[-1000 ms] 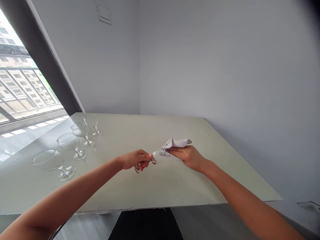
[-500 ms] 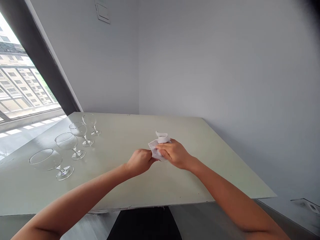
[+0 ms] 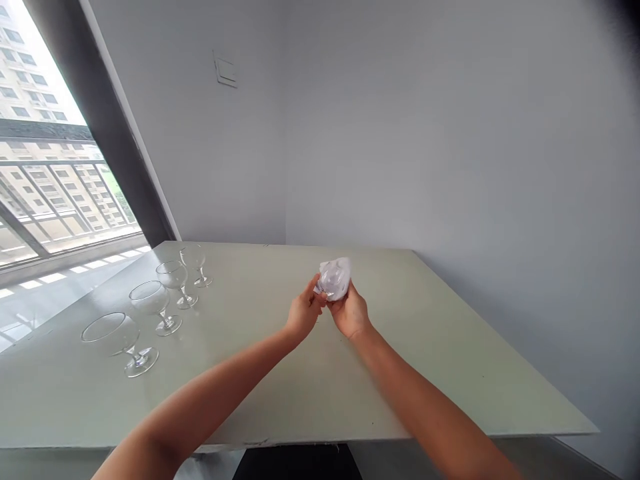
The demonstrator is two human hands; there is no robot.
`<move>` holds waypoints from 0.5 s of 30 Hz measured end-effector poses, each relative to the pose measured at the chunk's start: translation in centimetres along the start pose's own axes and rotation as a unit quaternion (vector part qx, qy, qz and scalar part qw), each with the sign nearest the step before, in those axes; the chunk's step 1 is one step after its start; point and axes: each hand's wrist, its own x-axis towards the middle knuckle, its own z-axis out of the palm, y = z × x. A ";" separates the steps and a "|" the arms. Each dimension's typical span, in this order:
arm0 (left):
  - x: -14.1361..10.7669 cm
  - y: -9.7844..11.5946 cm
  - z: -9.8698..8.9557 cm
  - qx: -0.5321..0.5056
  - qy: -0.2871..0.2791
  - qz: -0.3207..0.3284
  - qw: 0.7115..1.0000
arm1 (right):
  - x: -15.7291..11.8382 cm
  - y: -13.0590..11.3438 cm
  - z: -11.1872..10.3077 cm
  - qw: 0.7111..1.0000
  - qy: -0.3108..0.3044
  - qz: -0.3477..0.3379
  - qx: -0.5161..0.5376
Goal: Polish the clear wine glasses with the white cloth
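Over the middle of the table, a white cloth (image 3: pixel 345 265) is wrapped around a clear glass (image 3: pixel 333 279), whose rounded, shiny surface shows within it. My left hand (image 3: pixel 304 308) is closed at the left side of this bundle, its fingers pinching the glass near its lower edge. Cupped under the right side, my right hand (image 3: pixel 351 311) grips the cloth against the glass. The fingers and cloth hide the glass's stem. Several clear stemmed glasses (image 3: pixel 150 298) stand upright in a slanting row on the left, apart from my hands.
The pale table (image 3: pixel 240 393) reaches back to the grey wall (image 3: pixel 400 133). Its front edge runs just before my body. A window (image 3: pixel 55 173) with a railing outside is at the left, and a switch plate (image 3: pixel 227 72) is on the wall.
My hands have turned, so the glass now shows inside the cloth. The right hand has moved from over the cloth to beneath it. The camera view has shifted slightly.
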 end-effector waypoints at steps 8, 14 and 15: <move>2.3 -2.4 4.0 -0.054 0.118 -0.032 0.991 | 0.0 3.4 -2.5 0.983 -0.018 -0.082 -0.164; 2.2 -3.1 3.0 0.072 0.117 0.018 0.990 | 0.3 2.2 -3.6 0.990 0.034 -0.021 -0.135; 2.3 -2.9 2.5 0.072 0.109 0.020 0.991 | 0.3 1.8 -3.6 0.991 0.030 -0.010 -0.129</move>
